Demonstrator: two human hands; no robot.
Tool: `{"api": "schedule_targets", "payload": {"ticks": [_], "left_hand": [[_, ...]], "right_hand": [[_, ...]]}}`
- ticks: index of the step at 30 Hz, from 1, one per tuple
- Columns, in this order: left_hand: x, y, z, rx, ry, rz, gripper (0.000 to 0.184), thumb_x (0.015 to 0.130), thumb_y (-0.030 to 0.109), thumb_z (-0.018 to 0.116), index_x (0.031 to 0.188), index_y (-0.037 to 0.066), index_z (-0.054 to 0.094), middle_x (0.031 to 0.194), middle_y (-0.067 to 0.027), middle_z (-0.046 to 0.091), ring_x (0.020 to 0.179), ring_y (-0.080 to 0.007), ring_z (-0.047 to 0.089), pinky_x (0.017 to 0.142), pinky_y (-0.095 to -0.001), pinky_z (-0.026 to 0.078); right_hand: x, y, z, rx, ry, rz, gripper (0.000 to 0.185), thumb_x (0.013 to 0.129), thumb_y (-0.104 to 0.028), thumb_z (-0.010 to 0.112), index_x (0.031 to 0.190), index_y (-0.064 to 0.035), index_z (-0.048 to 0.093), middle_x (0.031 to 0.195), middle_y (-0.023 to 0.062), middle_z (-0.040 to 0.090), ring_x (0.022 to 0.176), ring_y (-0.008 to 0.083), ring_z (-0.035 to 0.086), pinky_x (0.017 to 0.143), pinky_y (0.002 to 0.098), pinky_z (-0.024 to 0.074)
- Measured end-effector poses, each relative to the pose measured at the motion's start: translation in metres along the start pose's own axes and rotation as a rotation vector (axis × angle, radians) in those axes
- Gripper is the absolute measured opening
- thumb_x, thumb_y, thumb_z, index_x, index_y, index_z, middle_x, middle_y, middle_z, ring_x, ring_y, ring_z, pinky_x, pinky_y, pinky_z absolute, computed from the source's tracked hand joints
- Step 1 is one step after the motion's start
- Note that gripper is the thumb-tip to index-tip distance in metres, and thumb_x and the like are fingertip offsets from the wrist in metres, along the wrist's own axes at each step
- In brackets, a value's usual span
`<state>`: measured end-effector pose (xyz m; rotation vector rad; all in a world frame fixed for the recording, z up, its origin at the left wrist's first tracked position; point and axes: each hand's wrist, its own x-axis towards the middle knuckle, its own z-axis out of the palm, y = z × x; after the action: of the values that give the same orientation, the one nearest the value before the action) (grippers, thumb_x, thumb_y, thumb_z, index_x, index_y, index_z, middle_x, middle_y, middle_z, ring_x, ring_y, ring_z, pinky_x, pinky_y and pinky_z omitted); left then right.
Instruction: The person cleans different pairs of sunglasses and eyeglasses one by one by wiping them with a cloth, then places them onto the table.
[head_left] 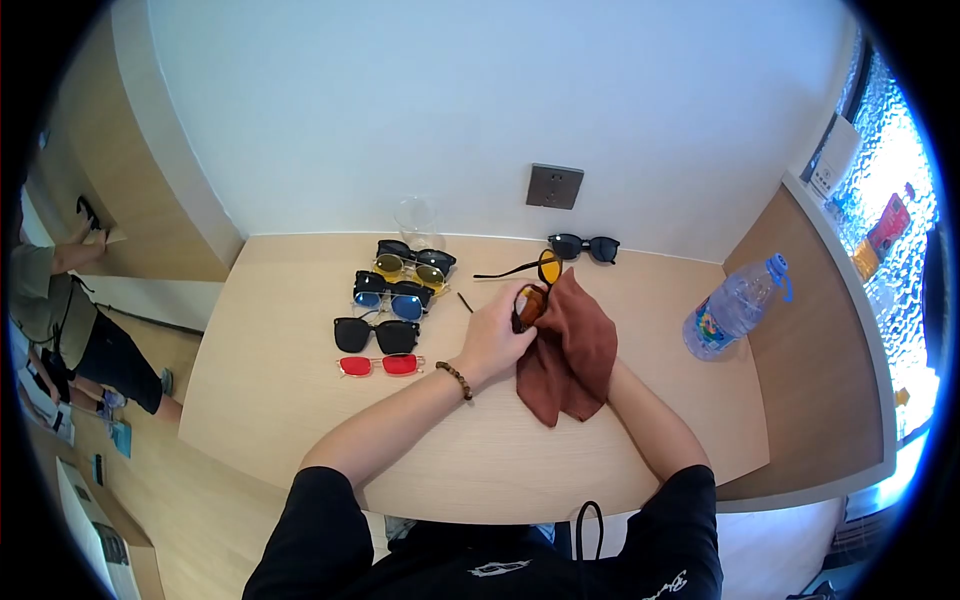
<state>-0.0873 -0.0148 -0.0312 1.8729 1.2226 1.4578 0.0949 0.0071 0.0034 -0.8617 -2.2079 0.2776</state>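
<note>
My left hand (493, 340), with a beaded bracelet on its wrist, grips a pair of sunglasses (550, 267) with yellow-orange lenses and thin dark temples. A reddish-brown cloth (572, 350) drapes over my right hand, whose fingers are hidden beneath it. The cloth meets the sunglasses near the lower lens, and its loose corners hang toward the tabletop. Left of my hands, several other sunglasses form a column: yellow-lensed (408, 268), blue-lensed (391, 302), black (376, 336) and red-lensed (381, 366). Another dark pair (584, 248) lies by the wall, beyond the cloth.
A plastic bottle (728, 315) with a blue cap stands at the right of the wooden table (270, 400), beside a side panel (820, 350). A clear round object (416, 215) is at the back wall, below a socket (554, 187). Another person (65, 310) stands far left.
</note>
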Motion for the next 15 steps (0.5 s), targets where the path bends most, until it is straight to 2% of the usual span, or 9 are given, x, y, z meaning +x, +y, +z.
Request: {"api": "schedule_targets", "payload": {"ticks": [1,2,7,8,10,11,13,14,15], "left_hand": [[0.000,-0.005,0.000,0.002,0.002,-0.002,0.058,0.081,0.004,0.074,0.134,0.012,0.054,0.121,-0.0184,0.067,0.110,-0.0368,0.068,0.091,-0.0425,0.056],[0.001,-0.009,-0.001,-0.032,0.065,-0.034,0.055,0.081,0.004,0.075,0.133,0.010,0.055,0.119,-0.0190,0.068,0.111,-0.0371,0.068,0.093,-0.0419,0.056],[0.004,-0.024,0.000,-0.079,0.254,-0.107,0.050,0.083,0.004,0.075,0.129,0.006,0.056,0.116,-0.0194,0.069,0.110,-0.0383,0.068,0.091,-0.0421,0.055],[0.005,-0.025,-0.001,-0.080,0.253,-0.104,0.050,0.083,0.004,0.075,0.129,0.006,0.056,0.116,-0.0194,0.069,0.110,-0.0383,0.068,0.091,-0.0421,0.055],[0.005,-0.026,-0.002,-0.034,0.217,-0.103,0.048,0.082,0.003,0.075,0.127,0.006,0.056,0.113,-0.0182,0.069,0.108,-0.0394,0.068,0.090,-0.0430,0.055],[0.005,-0.025,-0.003,-0.034,0.217,-0.104,0.048,0.082,0.003,0.075,0.127,0.006,0.056,0.113,-0.0182,0.069,0.108,-0.0394,0.068,0.090,-0.0430,0.055],[0.004,-0.023,-0.003,0.035,0.207,-0.098,0.049,0.082,0.003,0.075,0.127,0.006,0.055,0.113,-0.0176,0.068,0.106,-0.0404,0.067,0.089,-0.0438,0.055],[0.004,-0.023,-0.002,0.034,0.209,-0.098,0.049,0.082,0.003,0.075,0.127,0.006,0.055,0.113,-0.0176,0.068,0.106,-0.0404,0.067,0.089,-0.0438,0.055],[0.004,-0.023,0.000,0.023,0.236,-0.072,0.050,0.082,0.003,0.074,0.128,0.006,0.054,0.116,-0.0175,0.066,0.107,-0.0397,0.067,0.089,-0.0434,0.055]], "right_hand": [[0.002,-0.003,0.004,0.102,0.052,0.153,0.039,0.071,0.000,0.075,0.108,-0.0080,0.066,0.115,0.0139,0.060,0.105,0.0362,0.060,0.090,0.0401,0.0501],[0.004,-0.005,0.001,0.105,0.051,0.152,0.039,0.071,0.000,0.075,0.108,-0.0080,0.066,0.115,0.0139,0.060,0.105,0.0362,0.060,0.090,0.0401,0.0501],[0.027,-0.017,-0.048,0.550,-0.617,-0.047,0.058,0.068,-0.007,0.077,0.124,-0.0059,0.062,0.124,0.0074,0.064,0.112,0.0291,0.061,0.104,0.0312,0.0464],[0.029,-0.019,-0.048,0.548,-0.615,-0.048,0.058,0.068,-0.007,0.077,0.124,-0.0059,0.062,0.124,0.0074,0.064,0.112,0.0291,0.061,0.104,0.0312,0.0464],[0.034,-0.026,-0.046,0.317,-0.696,-0.283,0.063,0.071,-0.002,0.075,0.131,-0.0066,0.059,0.129,0.0111,0.063,0.116,0.0246,0.061,0.110,0.0302,0.0438],[0.038,-0.033,-0.052,0.318,-0.697,-0.283,0.063,0.071,-0.002,0.075,0.131,-0.0066,0.059,0.129,0.0111,0.063,0.116,0.0246,0.061,0.110,0.0302,0.0438],[0.047,-0.048,-0.065,0.255,-0.656,-0.170,0.051,0.083,-0.005,0.069,0.133,-0.0052,0.058,0.133,0.0130,0.061,0.121,0.0200,0.059,0.112,0.0315,0.0442],[0.044,-0.039,-0.062,0.255,-0.658,-0.171,0.051,0.083,-0.005,0.069,0.133,-0.0052,0.058,0.133,0.0130,0.061,0.121,0.0200,0.059,0.112,0.0315,0.0442],[0.036,-0.017,-0.055,0.536,-0.497,0.029,0.042,0.091,-0.009,0.061,0.133,-0.0042,0.057,0.135,0.0125,0.060,0.123,0.0196,0.058,0.112,0.0332,0.0448]]}}
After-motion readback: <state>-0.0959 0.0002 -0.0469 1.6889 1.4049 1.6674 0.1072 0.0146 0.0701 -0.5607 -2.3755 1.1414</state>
